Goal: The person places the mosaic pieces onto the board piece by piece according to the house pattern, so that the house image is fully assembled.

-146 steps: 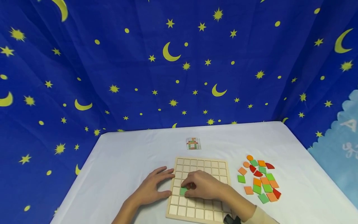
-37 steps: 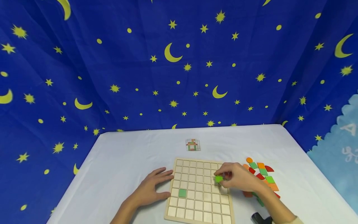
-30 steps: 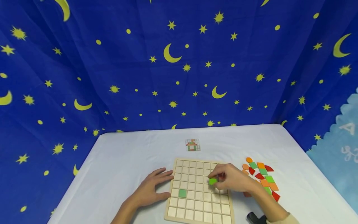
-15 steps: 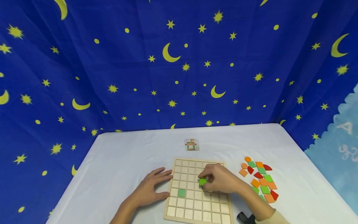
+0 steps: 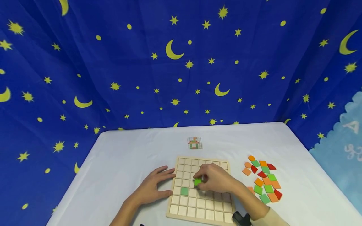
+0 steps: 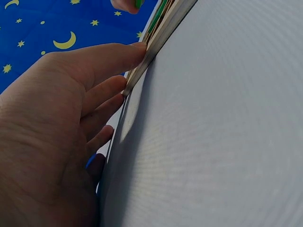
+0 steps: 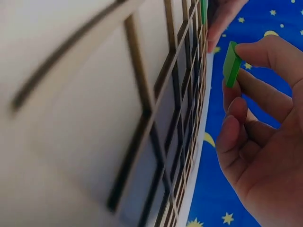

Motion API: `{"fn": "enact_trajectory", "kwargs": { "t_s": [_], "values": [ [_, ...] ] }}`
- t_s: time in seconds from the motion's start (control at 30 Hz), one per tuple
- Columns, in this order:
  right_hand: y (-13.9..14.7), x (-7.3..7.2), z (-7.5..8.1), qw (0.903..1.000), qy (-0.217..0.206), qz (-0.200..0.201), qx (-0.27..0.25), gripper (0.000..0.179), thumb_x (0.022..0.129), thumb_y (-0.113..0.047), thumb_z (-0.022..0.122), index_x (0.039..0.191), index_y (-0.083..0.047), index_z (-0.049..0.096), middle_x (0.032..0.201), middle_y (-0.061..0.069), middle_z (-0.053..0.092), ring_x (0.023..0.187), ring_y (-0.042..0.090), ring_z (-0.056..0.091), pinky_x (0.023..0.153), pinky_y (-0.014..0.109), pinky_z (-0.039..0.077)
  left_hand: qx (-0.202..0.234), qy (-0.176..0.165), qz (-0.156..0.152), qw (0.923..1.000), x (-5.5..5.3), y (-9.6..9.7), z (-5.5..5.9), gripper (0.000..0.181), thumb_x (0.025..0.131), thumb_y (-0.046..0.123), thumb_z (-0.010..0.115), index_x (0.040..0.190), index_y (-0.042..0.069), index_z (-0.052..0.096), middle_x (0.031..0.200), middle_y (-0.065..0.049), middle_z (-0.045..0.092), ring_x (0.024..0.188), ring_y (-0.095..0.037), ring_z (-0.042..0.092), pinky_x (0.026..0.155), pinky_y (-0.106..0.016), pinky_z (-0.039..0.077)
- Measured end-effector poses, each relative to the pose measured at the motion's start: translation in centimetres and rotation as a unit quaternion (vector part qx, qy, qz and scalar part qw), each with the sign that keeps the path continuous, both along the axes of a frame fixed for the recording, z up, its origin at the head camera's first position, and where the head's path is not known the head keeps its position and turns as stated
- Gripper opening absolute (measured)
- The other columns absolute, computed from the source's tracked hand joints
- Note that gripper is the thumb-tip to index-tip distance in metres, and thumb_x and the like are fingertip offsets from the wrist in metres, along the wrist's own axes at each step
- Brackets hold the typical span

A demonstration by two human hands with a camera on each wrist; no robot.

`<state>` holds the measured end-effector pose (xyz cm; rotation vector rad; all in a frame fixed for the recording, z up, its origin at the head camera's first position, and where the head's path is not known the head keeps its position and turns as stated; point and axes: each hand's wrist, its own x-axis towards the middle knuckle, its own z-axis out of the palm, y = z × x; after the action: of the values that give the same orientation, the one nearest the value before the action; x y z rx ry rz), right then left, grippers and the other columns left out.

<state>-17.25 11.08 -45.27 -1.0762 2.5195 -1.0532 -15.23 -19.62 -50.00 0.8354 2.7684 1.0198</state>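
Observation:
A light wooden grid board [image 5: 195,212] lies on the white table. My right hand [image 5: 216,179] pinches a bright green square tile [image 5: 197,182] between thumb and fingers above the middle of the board; the right wrist view shows this green tile [image 7: 231,65] held clear of the grid. One darker green tile [image 5: 184,191] sits in a cell toward the board's left side. With fingers spread, my left hand [image 5: 152,186] touches the board's left edge. In the left wrist view, the thumb and fingertips of that hand [image 6: 71,94] rest against the wooden rim.
Right of the board lie loose tiles: orange squares [image 5: 258,182], green squares [image 5: 265,198], red quarter-circles [image 5: 278,194] and orange circles [image 5: 251,158]. A small card with a coloured grid pattern [image 5: 194,143] lies beyond the board. A blue star-and-moon cloth [image 5: 141,62] hangs behind the table.
A green tile placed by my right hand has been let go in its cell. Since then the right hand has carried a second, brighter green tile leftward over the board. My left hand stays put.

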Motion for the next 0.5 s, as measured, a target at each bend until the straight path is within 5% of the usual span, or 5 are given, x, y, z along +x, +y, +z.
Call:
{"fn": "enact_trajectory", "kwargs": {
  "t_s": [0.5],
  "values": [
    [-3.2,1.5,-0.2,0.9976,0.020,0.016,0.064,0.025,0.078,-0.024,0.074,0.102,-0.019,0.077,0.085,-0.020,0.059,0.069,-0.002,0.054,0.060,0.018,0.046,-0.006,-0.002,-0.001,1.0000,0.0,0.0,0.2,0.061,0.080,0.050,0.072,0.136,0.031,0.056,0.146,0.017,0.041,0.140,-0.020,0.026,0.104,-0.059,0.027]
  ]
}}
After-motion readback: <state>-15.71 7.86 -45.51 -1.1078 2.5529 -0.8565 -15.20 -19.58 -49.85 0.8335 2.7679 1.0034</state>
